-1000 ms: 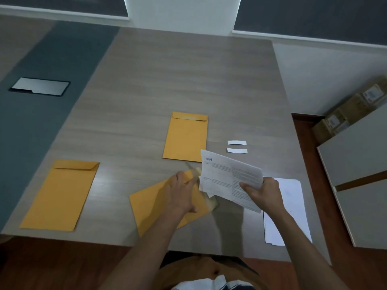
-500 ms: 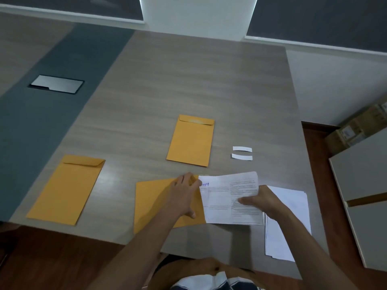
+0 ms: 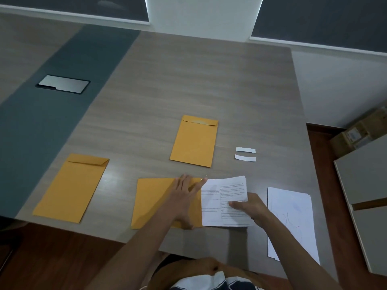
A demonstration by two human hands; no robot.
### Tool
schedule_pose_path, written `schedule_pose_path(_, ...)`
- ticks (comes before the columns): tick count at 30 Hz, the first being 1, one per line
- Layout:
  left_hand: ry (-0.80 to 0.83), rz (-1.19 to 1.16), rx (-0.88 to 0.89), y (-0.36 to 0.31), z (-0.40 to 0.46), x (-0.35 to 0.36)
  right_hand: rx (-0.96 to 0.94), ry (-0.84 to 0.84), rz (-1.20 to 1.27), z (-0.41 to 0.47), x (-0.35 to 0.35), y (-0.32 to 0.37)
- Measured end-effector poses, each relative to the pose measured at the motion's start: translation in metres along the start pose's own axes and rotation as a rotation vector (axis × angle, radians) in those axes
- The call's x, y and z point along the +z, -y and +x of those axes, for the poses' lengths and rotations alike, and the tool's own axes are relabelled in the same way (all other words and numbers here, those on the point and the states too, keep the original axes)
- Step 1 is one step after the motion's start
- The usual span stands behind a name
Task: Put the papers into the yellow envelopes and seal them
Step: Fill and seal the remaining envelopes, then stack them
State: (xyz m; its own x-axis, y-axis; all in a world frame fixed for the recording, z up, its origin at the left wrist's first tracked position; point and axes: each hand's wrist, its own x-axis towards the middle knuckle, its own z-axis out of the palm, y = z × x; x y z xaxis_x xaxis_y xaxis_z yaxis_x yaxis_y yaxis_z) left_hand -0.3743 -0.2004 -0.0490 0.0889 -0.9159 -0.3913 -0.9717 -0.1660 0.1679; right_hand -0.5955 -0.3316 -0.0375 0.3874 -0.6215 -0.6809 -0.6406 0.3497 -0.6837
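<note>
My left hand [image 3: 185, 200] lies flat on the near envelope [image 3: 156, 203], fingers straight and slightly spread, pressing it to the table [image 3: 188, 84] at its open right end. My right hand [image 3: 250, 207] grips a folded printed paper [image 3: 225, 200], thumb on top and fingers curled under its right edge; the paper's left edge meets the mouth of that envelope, just under my left fingertips. I cannot tell how far the sheet is inside.

A stack of white papers [image 3: 293, 222] lies to the right of my right hand, near the table's right edge. A second envelope [image 3: 194, 141] lies farther out on the table, flap at its far end, well apart from the one I am holding down. A third envelope [image 3: 72, 188] lies to the left, near the front edge. Two small white strips [image 3: 245, 154] lie side by side, right of the far envelope. A grey rectangular plate [image 3: 62, 84] sits in the dark band of the table at far left.
</note>
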Motion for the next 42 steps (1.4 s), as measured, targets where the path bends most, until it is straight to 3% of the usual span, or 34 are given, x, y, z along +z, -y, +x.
schedule_pose_path(8, -0.058, -0.073, 0.109, -0.020, -0.002, -0.004, -0.039, 0.034, -0.027, -0.003, 0.038, 0.011)
schedule_pose_path(13, -0.042, -0.089, 0.069, -0.019, -0.005, -0.006, -0.053, -0.008, -0.126, -0.004, 0.026, 0.016)
schedule_pose_path(19, -0.052, -0.114, 0.115, -0.029, -0.007, -0.017, 0.003, 0.105, -0.065, -0.003, 0.032, 0.023)
schedule_pose_path(33, -0.117, -0.114, 0.155, -0.041, -0.001, -0.028, 0.014, 0.081, -0.102, 0.001, 0.051, 0.030)
schedule_pose_path(42, -0.147, -0.094, 0.162, -0.030, -0.002, -0.028, 0.045, 0.274, -0.057, -0.003, 0.028, 0.041)
